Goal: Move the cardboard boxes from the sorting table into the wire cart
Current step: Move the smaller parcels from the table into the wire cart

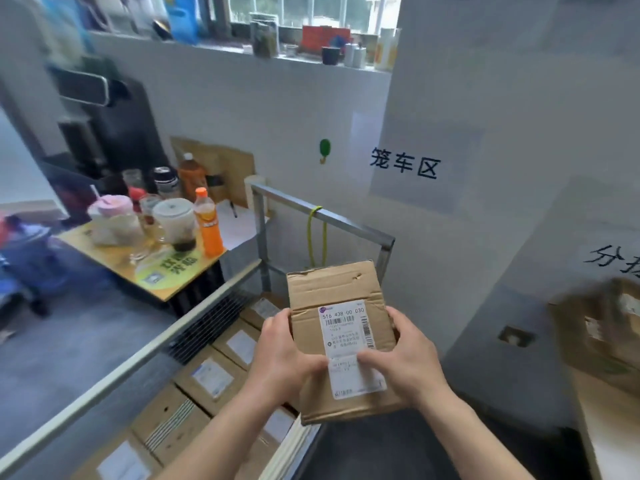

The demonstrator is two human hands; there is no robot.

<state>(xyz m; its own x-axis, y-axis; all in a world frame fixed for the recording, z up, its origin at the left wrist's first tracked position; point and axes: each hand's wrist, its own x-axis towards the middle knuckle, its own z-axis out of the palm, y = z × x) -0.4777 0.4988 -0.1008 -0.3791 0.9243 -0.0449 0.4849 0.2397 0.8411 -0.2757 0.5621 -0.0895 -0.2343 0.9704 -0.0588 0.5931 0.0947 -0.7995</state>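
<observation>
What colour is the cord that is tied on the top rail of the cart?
Yellow-green. The cord shows best in the head view, the only view.

The left hand (284, 355) and right hand (412, 355) grip the cardboard box (332, 289) from either side.

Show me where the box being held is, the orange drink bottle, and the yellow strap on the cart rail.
held box (332, 289), head view, on the bare cardboard flap above the label.
orange drink bottle (210, 237), head view, on its orange body.
yellow strap (316, 211), head view, on its top loop.
</observation>
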